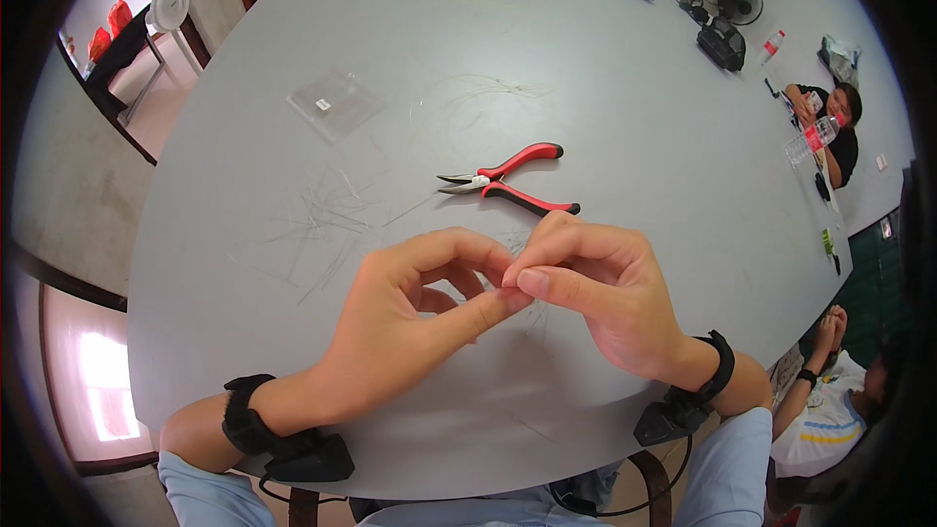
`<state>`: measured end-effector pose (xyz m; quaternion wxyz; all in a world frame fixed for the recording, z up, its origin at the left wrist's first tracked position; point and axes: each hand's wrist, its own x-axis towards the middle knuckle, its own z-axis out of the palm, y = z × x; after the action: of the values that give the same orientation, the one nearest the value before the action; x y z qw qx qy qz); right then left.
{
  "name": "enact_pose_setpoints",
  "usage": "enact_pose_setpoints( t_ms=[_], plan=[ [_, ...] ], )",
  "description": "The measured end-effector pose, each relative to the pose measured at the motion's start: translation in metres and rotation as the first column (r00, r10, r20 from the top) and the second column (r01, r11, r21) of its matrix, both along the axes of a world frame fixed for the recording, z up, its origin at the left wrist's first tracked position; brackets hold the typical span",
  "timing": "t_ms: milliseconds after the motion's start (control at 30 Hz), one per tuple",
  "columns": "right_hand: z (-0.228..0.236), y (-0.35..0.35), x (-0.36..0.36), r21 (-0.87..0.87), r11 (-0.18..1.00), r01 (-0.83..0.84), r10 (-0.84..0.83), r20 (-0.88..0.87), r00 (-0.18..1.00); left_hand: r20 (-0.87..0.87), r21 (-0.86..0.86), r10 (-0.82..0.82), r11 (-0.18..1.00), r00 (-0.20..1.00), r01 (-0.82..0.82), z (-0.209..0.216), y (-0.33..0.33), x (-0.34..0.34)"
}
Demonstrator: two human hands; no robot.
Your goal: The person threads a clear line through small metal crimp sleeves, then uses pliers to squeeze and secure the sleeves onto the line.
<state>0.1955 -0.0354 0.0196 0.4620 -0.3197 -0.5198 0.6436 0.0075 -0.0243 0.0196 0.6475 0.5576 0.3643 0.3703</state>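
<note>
Currently your left hand (410, 307) and right hand (620, 298) meet, each grip drawn into a narrow pinch; whether it is closed on anything, you cannot tell. Red-and-black pliers (489, 177) lie spread at twelve o'clock on the bench (634, 137), loose thin strands (327, 215) at ten.

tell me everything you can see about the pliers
The pliers lie on the grey table, just beyond the hands. Their slim, metal-looking jaws stand slightly open, tips pointing left; a pale piece shows at the pivot. Two curved red-and-black handles spread wide to the right. The lower handle's end sits near the right hand in the picture; whether they touch is unclear.
</note>
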Motion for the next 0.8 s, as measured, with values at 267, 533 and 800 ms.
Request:
enact_pose_setpoints(
  t_ms=[267, 533, 800],
  plan=[
    [0.0016, -0.0014, -0.0002, -0.027, 1.000, -0.013, 0.012, -0.017, 1.000, 0.030, 0.087, -0.069, 0.994, 0.997, 0.066, -0.0068, 0.0019, -0.0038],
    [0.0010, -0.0022, 0.0003, -0.036, 0.999, 0.010, -0.010, -0.006, 1.000, 0.007, 0.086, -0.040, 0.996, 0.999, 0.040, -0.0064, 0.0002, -0.0025],
    [0.0049, -0.0009, -0.0003, -0.077, 0.997, 0.005, -0.008, -0.042, 0.999, 0.088, -0.122, -0.084, 0.988, 0.993, 0.095, -0.0040, 0.0026, -0.0024]
  ],
)
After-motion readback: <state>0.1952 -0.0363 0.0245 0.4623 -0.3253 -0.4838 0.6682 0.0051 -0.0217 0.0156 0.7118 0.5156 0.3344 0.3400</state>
